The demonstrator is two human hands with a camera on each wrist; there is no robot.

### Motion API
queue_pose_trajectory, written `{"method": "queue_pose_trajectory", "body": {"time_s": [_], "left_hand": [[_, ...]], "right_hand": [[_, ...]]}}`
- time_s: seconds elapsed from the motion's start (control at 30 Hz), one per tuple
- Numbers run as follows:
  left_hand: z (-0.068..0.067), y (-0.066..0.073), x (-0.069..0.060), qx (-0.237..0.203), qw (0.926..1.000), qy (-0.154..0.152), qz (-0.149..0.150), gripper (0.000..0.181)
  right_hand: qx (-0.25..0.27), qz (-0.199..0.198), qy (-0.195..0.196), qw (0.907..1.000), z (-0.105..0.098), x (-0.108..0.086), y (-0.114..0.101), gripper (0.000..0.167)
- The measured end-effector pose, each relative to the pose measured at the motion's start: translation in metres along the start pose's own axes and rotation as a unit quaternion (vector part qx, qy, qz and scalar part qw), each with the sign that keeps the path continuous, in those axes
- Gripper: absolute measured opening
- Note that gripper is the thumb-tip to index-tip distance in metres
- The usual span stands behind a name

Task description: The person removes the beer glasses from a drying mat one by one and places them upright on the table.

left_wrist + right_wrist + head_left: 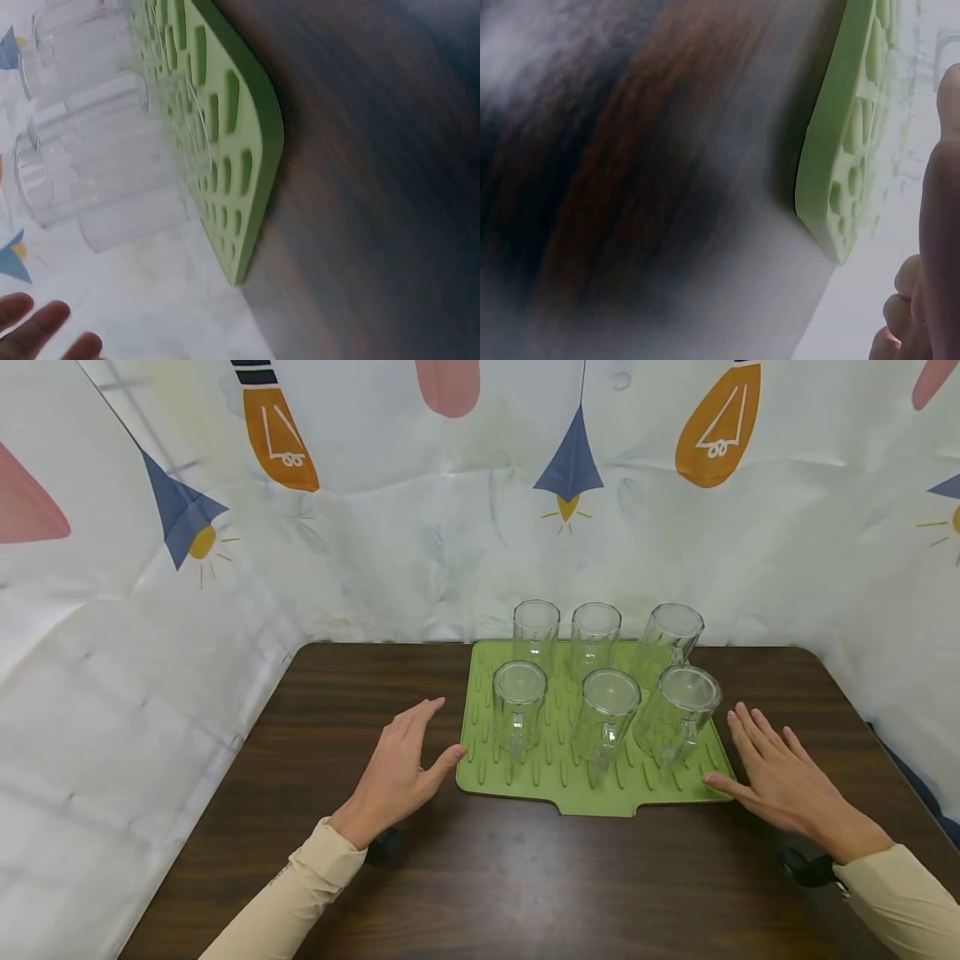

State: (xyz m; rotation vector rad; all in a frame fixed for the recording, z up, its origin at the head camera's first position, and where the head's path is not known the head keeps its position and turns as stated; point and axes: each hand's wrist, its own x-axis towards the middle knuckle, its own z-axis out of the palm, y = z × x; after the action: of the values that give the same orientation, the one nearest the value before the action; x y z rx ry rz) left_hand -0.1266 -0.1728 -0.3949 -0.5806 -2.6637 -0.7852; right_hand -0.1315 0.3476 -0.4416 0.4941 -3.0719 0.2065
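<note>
Several clear glass mugs stand upside down in two rows on a green ridged drying mat (525, 785). In the front row are a left mug (519, 702), a middle mug (607, 710) and a right mug (681, 710), with their handles toward me. My left hand (397, 768) is held with fingers extended and thumb apart, left of the mat and nearest the front left mug. On the other side, my right hand (787, 781) spreads its fingers by the mat's right edge. Neither hand holds anything. Whether the right thumb touches the mat, I cannot tell.
The mat lies toward the back of a dark wooden table (495, 877). Behind it hangs a white curtain (390, 552) printed with lamps and bulbs, which also runs along the left side. The back row of mugs (596, 627) stands close to this curtain.
</note>
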Motion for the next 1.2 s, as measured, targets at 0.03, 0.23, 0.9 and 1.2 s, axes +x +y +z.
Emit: {"method": "queue_pose_trajectory", "body": {"time_s": [0.03, 0.23, 0.9, 1.2], "left_hand": [[0.002, 0.002, 0.0, -0.008, 1.0, -0.004, 0.001, 0.071], [0.013, 0.009, 0.0, -0.07, 0.9972, -0.023, 0.006, 0.063], [0.048, 0.019, 0.007, -0.266, 0.9618, -0.045, -0.044, 0.042], [0.056, 0.025, 0.013, -0.302, 0.9505, -0.047, -0.053, 0.038]], "right_hand": [[0.003, 0.002, -0.004, 1.0, 0.001, 0.001, 0.0, 0.105], [0.025, 0.014, -0.044, 0.9986, 0.004, 0.004, -0.004, 0.105], [0.072, 0.032, -0.096, 0.9922, 0.01, 0.009, -0.014, 0.102], [0.066, 0.037, -0.101, 0.992, 0.015, 0.012, -0.014, 0.103]]}}
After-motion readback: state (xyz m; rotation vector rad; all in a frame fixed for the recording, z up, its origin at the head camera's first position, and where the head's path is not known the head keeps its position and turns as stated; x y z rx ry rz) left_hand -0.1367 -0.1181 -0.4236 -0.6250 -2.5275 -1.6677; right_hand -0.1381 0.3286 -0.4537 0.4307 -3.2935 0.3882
